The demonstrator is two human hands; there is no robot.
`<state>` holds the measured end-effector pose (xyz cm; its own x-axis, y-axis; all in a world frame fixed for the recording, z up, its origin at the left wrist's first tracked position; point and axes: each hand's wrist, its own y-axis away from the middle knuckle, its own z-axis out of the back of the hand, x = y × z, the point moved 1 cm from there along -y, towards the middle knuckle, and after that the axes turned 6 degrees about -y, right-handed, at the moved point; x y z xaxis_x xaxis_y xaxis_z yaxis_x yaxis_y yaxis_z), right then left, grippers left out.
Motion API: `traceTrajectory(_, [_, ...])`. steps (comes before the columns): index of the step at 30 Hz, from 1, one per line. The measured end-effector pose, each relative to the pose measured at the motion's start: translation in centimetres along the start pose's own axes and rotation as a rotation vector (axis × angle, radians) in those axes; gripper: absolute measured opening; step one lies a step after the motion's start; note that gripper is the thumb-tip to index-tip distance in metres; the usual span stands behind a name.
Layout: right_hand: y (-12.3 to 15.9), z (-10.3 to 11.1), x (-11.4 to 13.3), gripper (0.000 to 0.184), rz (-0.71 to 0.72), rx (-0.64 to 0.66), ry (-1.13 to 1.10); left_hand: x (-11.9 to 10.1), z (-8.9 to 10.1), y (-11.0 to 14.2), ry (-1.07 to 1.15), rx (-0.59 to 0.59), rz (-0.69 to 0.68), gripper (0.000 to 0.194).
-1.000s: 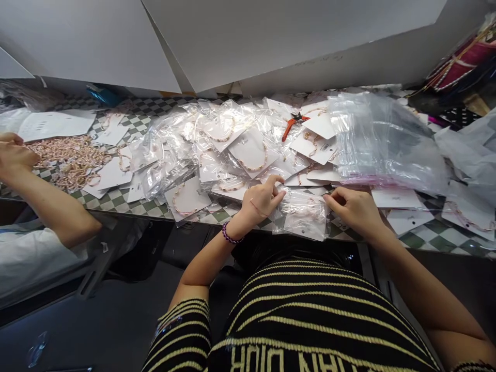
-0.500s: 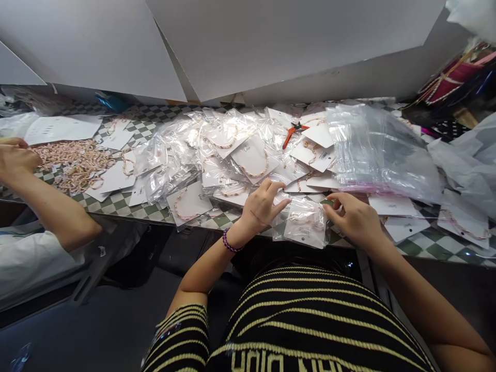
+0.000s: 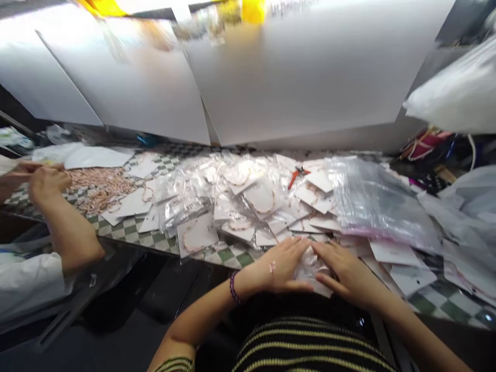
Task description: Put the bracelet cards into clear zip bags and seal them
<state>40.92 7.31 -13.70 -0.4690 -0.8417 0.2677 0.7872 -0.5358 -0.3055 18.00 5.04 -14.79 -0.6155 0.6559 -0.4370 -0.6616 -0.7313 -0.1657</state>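
At the table's near edge lies a clear plastic bag (image 3: 311, 266) with a white card inside; what else it holds is blurred. My left hand (image 3: 284, 264), wearing a dark beaded bracelet (image 3: 234, 288), rests over its left side with fingers stretched out. From the other side my right hand (image 3: 343, 268) lies on it, fingers also extended, and the fingertips of both hands almost meet at the bag's top. Part of the bag is hidden beneath them. Just beyond is a pile of bagged cards with beaded bracelets (image 3: 263, 199).
Red-handled pliers (image 3: 297, 175) lie on the pile. A stack of clear bags (image 3: 382, 201) sits to the right, with white cards (image 3: 413, 279) below it. At left, a co-worker's hands (image 3: 48, 181) are beside a heap of pink and gold bracelets (image 3: 103, 188). White panels (image 3: 302, 77) stand behind.
My hands have come together from the bag's two sides and now lie flat over it. The camera view has tilted up, so the table appears lower. The co-worker's second hand has come into view.
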Motion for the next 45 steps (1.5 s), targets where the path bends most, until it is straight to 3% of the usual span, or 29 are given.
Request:
traceTrajectory(4, [0.5, -1.0, -0.6, 0.057, 0.018, 0.014, 0.07, 0.5, -1.4, 0.5, -0.118, 0.054, 0.001, 0.097])
traceTrajectory(10, [0.5, -1.1, -0.1, 0.064, -0.015, 0.03, 0.023, 0.7, -2.5, 0.4, -0.202, -0.025, -0.023, 0.106])
traceTrajectory(12, [0.8, -0.7, 0.1, 0.068, -0.041, -0.056, -0.026, 0.5, -1.9, 0.7, -0.236, -0.171, -0.078, 0.099])
traceTrajectory(13, [1.2, -0.4, 0.1, 0.066, -0.055, -0.134, -0.059, 0.3, -1.3, 1.0, -0.235, -0.299, -0.114, 0.091])
traceTrajectory(15, [2.3, 0.3, 0.1, 0.051, -0.072, -0.288, -0.122, 0.0, 0.2, 2.3, -0.2, -0.568, -0.177, 0.068])
traceTrajectory(16, [3.1, 0.6, 0.1, 0.04, -0.077, -0.329, -0.14, -0.2, 0.9, 3.0, -0.191, -0.633, -0.187, 0.057])
traceTrajectory(18, [4.6, 0.8, 0.2, 0.026, -0.083, -0.307, -0.13, -0.3, 1.9, 4.5, -0.247, -0.559, -0.138, 0.052])
traceTrajectory(21, [5.8, 0.0, 0.8, 0.04, -0.1, -0.189, -0.066, -0.1, 1.9, 5.9, -0.415, -0.243, 0.008, 0.057])
traceTrajectory(23, [5.6, -0.7, 1.4, 0.045, -0.109, -0.174, -0.06, 0.0, 1.4, 6.2, -0.442, -0.197, 0.045, 0.041])
traceTrajectory(26, [4.2, -1.0, 2.2, 0.036, -0.13, -0.234, -0.133, -0.3, 1.4, 5.8, -0.339, -0.331, 0.041, 0.018])
traceTrajectory(31, [2.2, 0.8, 2.3, 0.026, -0.172, -0.391, -0.261, -0.8, 3.4, 4.8, -0.154, -0.587, 0.053, 0.021])
traceTrajectory(35, [1.4, 1.9, 2.4, 0.02, -0.224, -0.441, -0.447, -1.2, 4.3, 4.1, 0.008, -0.625, 0.025, 0.012])
traceTrajectory(38, [0.9, 2.1, 2.7, 0.006, -0.34, -0.479, -0.734, -1.7, 4.5, 3.7, 0.118, -0.738, 0.039, 0.011])
traceTrajectory(40, [0.9, 2.0, 2.8, 0.01, -0.451, -0.501, -0.92, -2.0, 4.7, 3.4, 0.192, -0.793, 0.053, 0.013])
traceTrajectory(45, [0.7, 1.7, 3.3, 0.022, -0.686, -0.6, -1.108, -2.2, 3.6, 3.0, 0.497, -0.748, 0.052, 0.016])
